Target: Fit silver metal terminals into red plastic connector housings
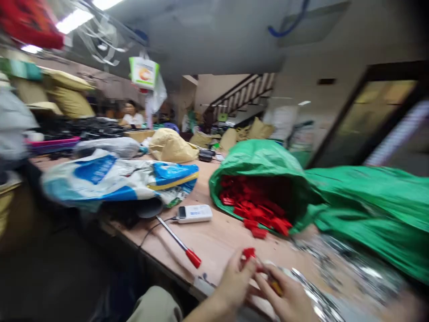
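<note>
Right hand (291, 293), fingers closed on a partly hidden yellow object (276, 287); left hand (235, 278), nine o'clock, fingers pinching a small red plastic piece (248, 253); glossy green sack (261, 154), twelve o'clock.

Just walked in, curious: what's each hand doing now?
Left hand: closed on a red piece.
Right hand: closed around something yellow, too blurred to name.

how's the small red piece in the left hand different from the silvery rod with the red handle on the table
The small red plastic-looking piece is held in the left hand, while the long, thin silvery rod with a red handle lies on the pale wooden table. The piece looks far shorter than the rod. What shows of the piece is red, whereas the rod is red only at its handle. Both share that red colour.
</note>
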